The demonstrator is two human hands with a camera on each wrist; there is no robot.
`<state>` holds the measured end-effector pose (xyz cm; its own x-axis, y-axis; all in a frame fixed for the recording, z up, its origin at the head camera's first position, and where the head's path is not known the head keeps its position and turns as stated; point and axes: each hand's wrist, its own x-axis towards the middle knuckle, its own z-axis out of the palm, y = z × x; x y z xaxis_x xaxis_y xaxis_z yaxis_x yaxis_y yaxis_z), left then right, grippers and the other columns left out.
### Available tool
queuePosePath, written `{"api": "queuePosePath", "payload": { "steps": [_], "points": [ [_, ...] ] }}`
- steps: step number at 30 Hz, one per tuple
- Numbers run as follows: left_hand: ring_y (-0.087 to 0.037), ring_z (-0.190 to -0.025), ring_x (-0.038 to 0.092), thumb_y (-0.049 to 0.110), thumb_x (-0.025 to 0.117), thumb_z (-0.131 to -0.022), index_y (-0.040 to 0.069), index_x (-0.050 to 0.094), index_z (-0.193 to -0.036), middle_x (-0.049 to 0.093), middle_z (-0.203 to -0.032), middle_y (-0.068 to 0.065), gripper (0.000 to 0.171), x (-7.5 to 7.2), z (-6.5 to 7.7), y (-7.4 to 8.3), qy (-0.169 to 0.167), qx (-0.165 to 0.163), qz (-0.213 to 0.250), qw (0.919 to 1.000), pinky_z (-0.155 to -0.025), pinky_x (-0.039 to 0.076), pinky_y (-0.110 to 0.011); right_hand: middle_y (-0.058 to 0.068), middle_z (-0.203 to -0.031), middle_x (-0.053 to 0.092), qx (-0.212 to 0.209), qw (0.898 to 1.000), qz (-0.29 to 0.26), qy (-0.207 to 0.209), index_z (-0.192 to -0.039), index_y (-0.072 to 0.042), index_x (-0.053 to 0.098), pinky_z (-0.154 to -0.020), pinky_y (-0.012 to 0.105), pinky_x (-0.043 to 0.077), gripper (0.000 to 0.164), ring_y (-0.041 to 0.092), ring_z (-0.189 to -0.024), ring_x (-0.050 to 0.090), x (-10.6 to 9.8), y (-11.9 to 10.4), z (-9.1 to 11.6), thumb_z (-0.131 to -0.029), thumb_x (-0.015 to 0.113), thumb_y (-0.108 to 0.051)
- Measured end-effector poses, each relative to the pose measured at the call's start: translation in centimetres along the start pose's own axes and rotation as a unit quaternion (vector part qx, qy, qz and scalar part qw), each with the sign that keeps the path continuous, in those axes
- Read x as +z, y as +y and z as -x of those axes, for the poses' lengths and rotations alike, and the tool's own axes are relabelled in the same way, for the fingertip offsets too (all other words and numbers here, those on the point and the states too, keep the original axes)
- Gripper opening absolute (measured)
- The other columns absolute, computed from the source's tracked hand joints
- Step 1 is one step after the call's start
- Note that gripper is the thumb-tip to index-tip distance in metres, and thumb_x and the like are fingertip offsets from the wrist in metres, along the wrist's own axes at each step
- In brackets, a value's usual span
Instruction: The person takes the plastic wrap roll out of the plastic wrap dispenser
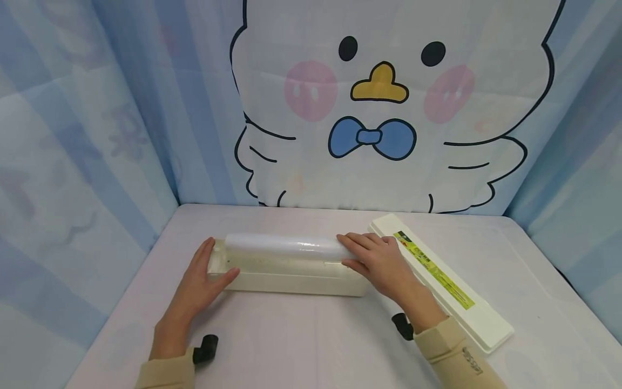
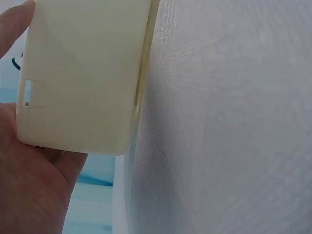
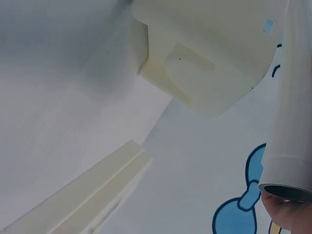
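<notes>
A cream plastic box (image 1: 291, 284) lies lengthwise on the table with its long open side up. My left hand (image 1: 196, 283) holds its left end, thumb over the near edge and fingers at the far side; the left wrist view shows the box end (image 2: 83, 73) between thumb and palm. A shiny white roll of cling film (image 1: 286, 247) lies along the back of the box, overlapping it in the head view. My right hand (image 1: 381, 262) grips the roll's right end. In the right wrist view the roll's hollow core (image 3: 287, 192) shows, raised beside the box end (image 3: 209, 58).
A long cream lid (image 1: 486, 329) with a yellow-green label (image 1: 433, 269) lies slanted on the table (image 1: 282, 340), right beside my right hand and forearm. Blue and white curtains stand at both sides, and a cartoon-printed cloth (image 1: 311, 173) hangs behind the table.
</notes>
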<state>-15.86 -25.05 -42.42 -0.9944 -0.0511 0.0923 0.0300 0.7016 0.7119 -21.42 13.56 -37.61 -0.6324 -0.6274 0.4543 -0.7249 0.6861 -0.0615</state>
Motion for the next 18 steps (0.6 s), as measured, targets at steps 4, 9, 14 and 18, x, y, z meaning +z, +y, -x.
{"api": "queuePosePath", "payload": {
  "steps": [4,9,14,18],
  "points": [
    [-0.045,-0.149,0.014,0.046,0.067,-0.095,-0.004,0.013,-0.159,0.012,-0.165,-0.025,0.097,0.1,0.0,-0.1,0.002,0.005,-0.001,1.0,-0.116,0.017,-0.064,0.004,-0.133,0.064,0.002,1.0,0.006,0.011,-0.14,-0.016,0.061,-0.081,0.051,0.046,0.052,0.036,-0.12,0.06,-0.3,0.4,0.4,-0.093,0.073,-0.033],
    [-0.046,-0.149,0.015,0.046,0.067,-0.095,-0.004,0.013,-0.159,0.012,-0.165,-0.025,0.098,0.1,-0.1,-0.2,0.003,0.008,-0.002,1.0,-0.115,0.017,-0.064,0.006,-0.132,0.065,-0.005,0.999,0.014,0.031,-0.139,-0.015,0.062,-0.078,0.052,0.047,0.052,0.033,-0.117,0.061,-0.5,1.1,0.8,-0.091,0.075,-0.03],
    [-0.045,-0.149,0.014,0.047,0.067,-0.095,-0.003,0.013,-0.16,0.011,-0.165,-0.024,0.098,0.0,0.0,0.0,-0.001,0.003,-0.001,1.0,-0.116,0.017,-0.064,0.007,-0.131,0.065,0.0,0.999,0.026,0.043,-0.138,-0.015,0.063,-0.074,0.05,0.047,0.053,0.03,-0.115,0.061,-0.8,1.6,1.2,-0.089,0.076,-0.029],
    [-0.045,-0.149,0.014,0.046,0.067,-0.095,-0.003,0.013,-0.159,0.012,-0.165,-0.024,0.098,0.0,0.1,0.0,-0.001,0.002,-0.004,1.0,-0.116,0.017,-0.064,0.008,-0.134,0.064,0.026,0.999,0.021,0.035,-0.141,-0.017,0.061,-0.078,0.051,0.046,0.054,0.03,-0.117,0.06,-1.1,1.9,1.6,-0.091,0.075,-0.029]
  ]
}}
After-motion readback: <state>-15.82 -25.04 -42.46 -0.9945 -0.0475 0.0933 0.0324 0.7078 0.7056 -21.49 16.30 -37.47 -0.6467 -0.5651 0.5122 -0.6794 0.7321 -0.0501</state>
